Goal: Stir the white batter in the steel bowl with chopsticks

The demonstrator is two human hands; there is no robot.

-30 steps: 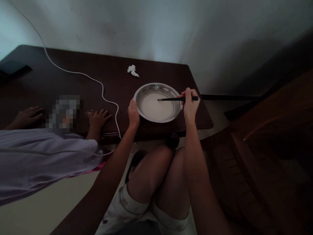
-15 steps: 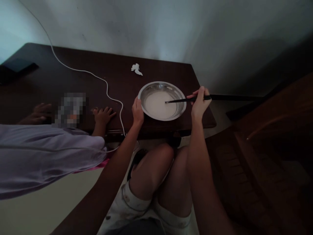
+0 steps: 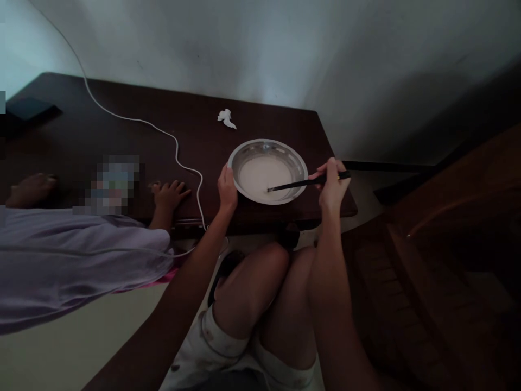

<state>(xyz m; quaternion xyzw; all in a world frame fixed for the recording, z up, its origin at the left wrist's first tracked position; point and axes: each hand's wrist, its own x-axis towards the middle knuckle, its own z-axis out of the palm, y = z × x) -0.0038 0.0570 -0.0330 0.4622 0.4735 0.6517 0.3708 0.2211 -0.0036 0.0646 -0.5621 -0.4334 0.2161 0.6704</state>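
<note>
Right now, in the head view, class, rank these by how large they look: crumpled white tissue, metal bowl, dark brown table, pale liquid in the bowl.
1. Dark brown table, though partly covered
2. Metal bowl
3. Pale liquid, inside the bowl's rim
4. Crumpled white tissue

Both arms are stretched out front, bare. Left grip is cupped, fingers close together and pointing away from the body. Left wrist is right behind that grip, with the left forearm slanting back and out to the left. Right grip is curled into a pinch, fingertips toward the left grip, and the right forearm runs almost straight back from it.
</note>
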